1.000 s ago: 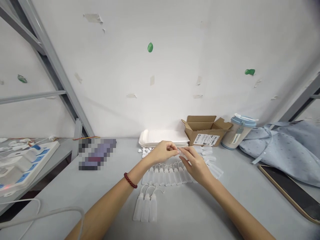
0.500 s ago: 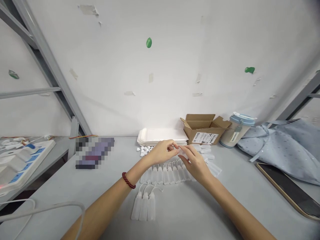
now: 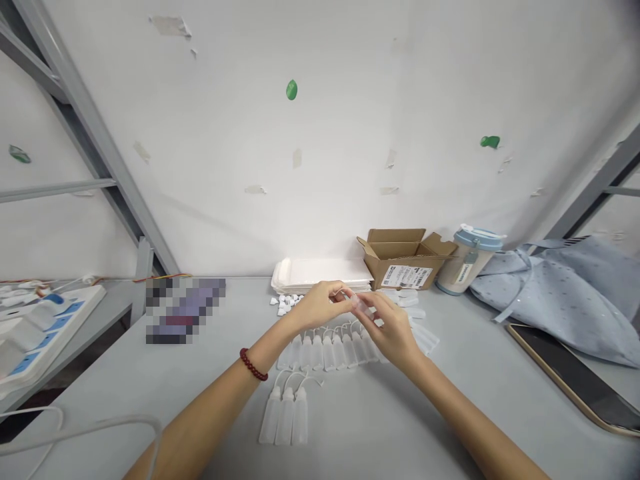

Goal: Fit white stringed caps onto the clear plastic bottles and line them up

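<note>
In the head view, a small translucent plastic bottle is between my hands above the table. My right hand is closed around its body. At the bottle's top end, my left hand pinches with thumb and fingers; a thin white tube shows there, and the fingers partly hide the tip. Below my hands lies a row of similar bottles with curved thin tubes. Three more bottles lie side by side closer to me. Small white caps are heaped beyond my left wrist.
A stack of white envelopes and an open cardboard box stand by the wall. To the right are a tumbler, a pale blue cloth bag and a phone. A power strip and a white cable are at left.
The bottle between my hands shows a little more, and my left fingers sit closer over its top. The whole view has shifted slightly; the bottles on the table stay in place.
</note>
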Available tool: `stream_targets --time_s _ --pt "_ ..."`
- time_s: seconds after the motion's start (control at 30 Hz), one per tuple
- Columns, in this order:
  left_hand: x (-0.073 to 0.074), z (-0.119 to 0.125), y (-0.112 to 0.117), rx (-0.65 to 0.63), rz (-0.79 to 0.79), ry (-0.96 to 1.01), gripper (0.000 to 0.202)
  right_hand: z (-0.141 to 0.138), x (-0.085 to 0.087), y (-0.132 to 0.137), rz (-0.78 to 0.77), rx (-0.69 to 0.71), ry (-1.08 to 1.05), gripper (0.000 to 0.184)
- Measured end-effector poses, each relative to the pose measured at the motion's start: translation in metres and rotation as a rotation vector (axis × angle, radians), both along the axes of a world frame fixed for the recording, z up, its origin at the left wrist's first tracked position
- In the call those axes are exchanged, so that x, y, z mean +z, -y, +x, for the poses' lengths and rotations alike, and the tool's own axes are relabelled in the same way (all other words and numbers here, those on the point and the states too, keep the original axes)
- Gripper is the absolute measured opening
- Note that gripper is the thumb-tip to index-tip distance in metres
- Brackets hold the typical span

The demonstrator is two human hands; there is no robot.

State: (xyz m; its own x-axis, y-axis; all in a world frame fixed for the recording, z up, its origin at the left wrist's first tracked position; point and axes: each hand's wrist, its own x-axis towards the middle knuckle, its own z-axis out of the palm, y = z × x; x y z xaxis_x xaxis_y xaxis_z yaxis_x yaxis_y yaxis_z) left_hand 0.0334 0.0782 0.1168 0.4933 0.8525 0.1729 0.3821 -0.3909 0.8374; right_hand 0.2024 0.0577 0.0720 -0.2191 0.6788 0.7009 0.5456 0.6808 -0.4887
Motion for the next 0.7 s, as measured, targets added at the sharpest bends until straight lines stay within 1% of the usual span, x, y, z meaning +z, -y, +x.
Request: stream_targets --time_s 0.07,0.13,0.27,0.37,0.47,0.53,0.6,0.7 --pt "0.001 0.0 0.0 -0.012 -0.049 0.042 0.023 -0.001 0.003 0.003 -0.119 -0.002 -0.09 0.015" --pt "0.001 -0.001 -0.001 -0.013 -0.088 0.083 0.023 -0.002 0.006 0.005 -0.243 0.024 -0.189 0.019" --pt "0.002 -0.003 -0.004 -0.012 -0.106 0.095 0.022 -0.003 0.013 0.007 -0.541 0.155 -0.442 0.028" --pt "0.006 -0.004 -0.003 0.002 -0.077 0.066 0.019 -0.003 0.019 0.007 -0.744 0.283 -0.644 0.026" --pt "0.012 -0.002 0.002 0.047 0.053 -0.008 0.017 -0.002 0.02 0.004 -0.93 0.409 -0.795 0.023" --pt "0.013 0.001 0.007 0.072 0.161 -0.051 0.017 -0.001 0.017 0.001 -1.022 0.458 -0.853 0.02" --pt "0.011 0.005 0.01 0.058 0.266 -0.085 0.019 -0.001 0.013 -0.002 -1.059 0.474 -0.898 0.017" --pt "0.004 0.011 0.014 0.014 0.433 -0.159 0.021 -0.001 0.008 -0.004 -1.056 0.486 -0.95 0.015"
